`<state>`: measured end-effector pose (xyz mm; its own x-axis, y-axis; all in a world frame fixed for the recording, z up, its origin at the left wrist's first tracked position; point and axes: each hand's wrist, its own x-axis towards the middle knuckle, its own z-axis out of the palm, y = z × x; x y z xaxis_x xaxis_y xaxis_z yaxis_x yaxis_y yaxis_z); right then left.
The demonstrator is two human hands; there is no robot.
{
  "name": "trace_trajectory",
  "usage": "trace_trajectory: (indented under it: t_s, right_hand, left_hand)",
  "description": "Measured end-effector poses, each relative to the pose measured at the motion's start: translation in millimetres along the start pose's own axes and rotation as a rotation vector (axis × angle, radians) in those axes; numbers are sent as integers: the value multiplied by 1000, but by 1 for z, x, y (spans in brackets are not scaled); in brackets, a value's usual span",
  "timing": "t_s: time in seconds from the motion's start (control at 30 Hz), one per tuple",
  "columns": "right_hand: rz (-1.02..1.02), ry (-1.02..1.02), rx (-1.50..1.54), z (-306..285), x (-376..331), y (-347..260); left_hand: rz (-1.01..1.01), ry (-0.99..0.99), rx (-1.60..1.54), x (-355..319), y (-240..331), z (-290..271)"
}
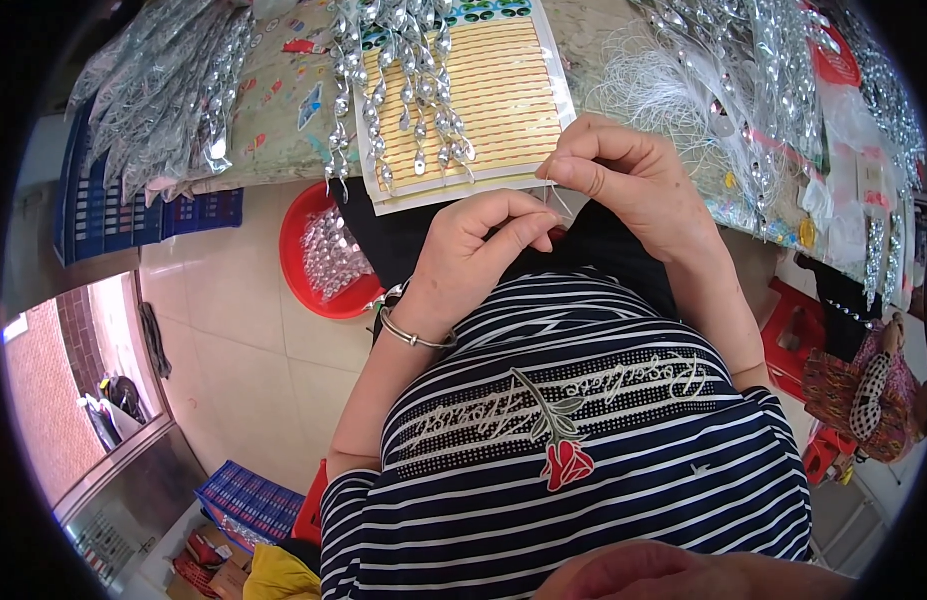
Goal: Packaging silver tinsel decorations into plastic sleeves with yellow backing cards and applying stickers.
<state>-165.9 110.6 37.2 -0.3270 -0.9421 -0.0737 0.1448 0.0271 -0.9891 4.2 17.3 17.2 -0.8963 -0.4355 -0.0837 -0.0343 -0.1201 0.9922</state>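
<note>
Near the table's front edge, my left hand (474,250) is closed in a pinch, thumb against forefinger. A little higher and to the right, my right hand (639,190) also pinches. A thin white thread (558,197) runs through the small gap between them, its ends hidden by my fingers. Just beyond lies a cream sheet (514,95) with rows of thin red and yellow stripes, its lower edge close to both hands. Strands of silver teardrop beads (419,105) lie over the sheet's left part, touched by neither hand.
Bundles of silver strands (189,95) cover the table's left end. Loose white threads (649,85) and more silver strands (744,50) lie at right. Below the edge stands a red basin (296,262) holding clear-wrapped silver pieces. Blue crates (84,215) stand at left, a red stool (792,325) at right.
</note>
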Motion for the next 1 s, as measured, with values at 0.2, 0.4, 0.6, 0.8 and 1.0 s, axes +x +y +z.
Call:
trace_trajectory:
  t_s: [0.2,0.4,0.6,0.8,1.0]
  right_hand:
    - [43,-61,-39,-1,0,-4]
    - [49,-23,-24,2,-1,-5]
    - [-188,98,-346,-6,3,-9]
    - [-616,193,-1011,-11,5,-12]
    - [-455,86,-1022,-17,-8,-2]
  left_hand:
    - [-59,-20,41,-1,-2,-2]
    - [-95,-11,-36,-2,-1,0]
    - [-85,88,-199,-2,1,1]
    - [-48,254,-62,-4,2,-4]
    - [-11,284,-4,-3,-5,-3]
